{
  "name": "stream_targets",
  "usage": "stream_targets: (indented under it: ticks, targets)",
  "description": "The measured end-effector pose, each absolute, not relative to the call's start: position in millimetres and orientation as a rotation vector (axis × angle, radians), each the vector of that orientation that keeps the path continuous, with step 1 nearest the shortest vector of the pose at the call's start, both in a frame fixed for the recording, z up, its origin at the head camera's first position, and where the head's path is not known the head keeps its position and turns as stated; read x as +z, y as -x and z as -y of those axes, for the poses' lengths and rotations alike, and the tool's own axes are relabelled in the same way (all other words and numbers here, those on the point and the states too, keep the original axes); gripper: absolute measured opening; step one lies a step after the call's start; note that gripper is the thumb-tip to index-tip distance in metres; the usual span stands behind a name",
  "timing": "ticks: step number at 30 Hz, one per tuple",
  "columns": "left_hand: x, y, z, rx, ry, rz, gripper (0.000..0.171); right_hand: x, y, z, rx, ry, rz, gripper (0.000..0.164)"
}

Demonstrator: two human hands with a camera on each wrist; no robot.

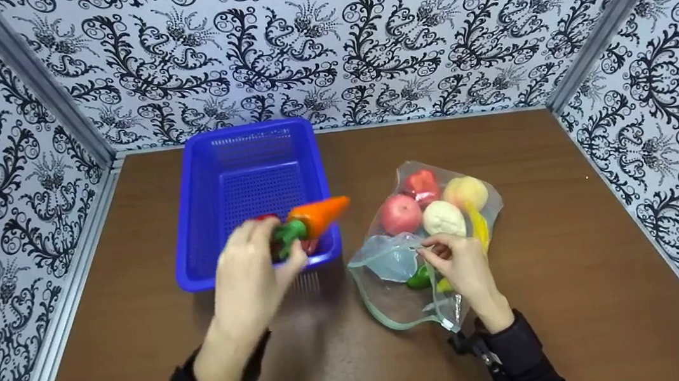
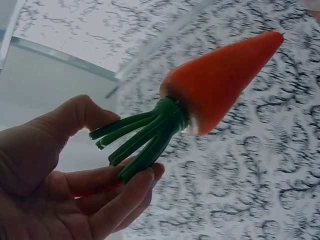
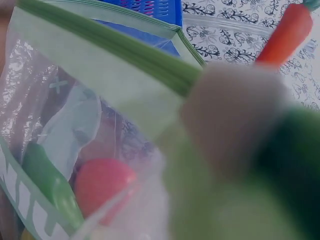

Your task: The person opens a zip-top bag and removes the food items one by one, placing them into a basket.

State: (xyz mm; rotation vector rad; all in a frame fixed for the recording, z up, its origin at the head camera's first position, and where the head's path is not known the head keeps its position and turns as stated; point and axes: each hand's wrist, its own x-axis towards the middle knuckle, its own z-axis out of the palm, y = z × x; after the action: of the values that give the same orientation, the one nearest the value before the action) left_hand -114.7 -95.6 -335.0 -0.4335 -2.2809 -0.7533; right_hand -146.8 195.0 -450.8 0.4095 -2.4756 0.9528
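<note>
A toy-like orange carrot [image 1: 320, 215] with green stalks is in my left hand [image 1: 243, 284], over the front right of the blue basket [image 1: 185, 221]. Thumb and fingers pinch the stalks, and the tip of the carrot [image 2: 215, 85] points up and right in the left wrist view. My right hand [image 1: 467, 268] pinches the rim of a clear zip bag [image 1: 393, 324], whose mouth gapes toward me. Inside the bag lie a red pepper [image 1: 422, 186], a pinkish-red round fruit [image 1: 400, 214], a peach [image 1: 466, 192], a cream lumpy piece [image 1: 444, 219], a banana [image 1: 479, 226] and a green pepper [image 1: 418, 277].
Something red [image 1: 266, 217] in the basket is mostly hidden behind my left hand. The brown table [image 1: 575, 240] is bounded by patterned walls [image 1: 323, 45] at the back and both sides. The bag lies right of the basket, with a strip of table between them.
</note>
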Motion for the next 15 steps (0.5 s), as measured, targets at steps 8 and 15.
stream_targets:
  ticks: [8,15]
  targets:
    - [-346.3,168.5,115.4,-0.755,0.172,2.482,0.024,-451.7,146.4,-194.9,0.958,-0.418,2.467,0.008]
    - [-358.8,206.8,131.7,-0.723,0.057,2.642,0.017,-451.4,146.1,-194.2,0.941,-0.414,2.471,0.008]
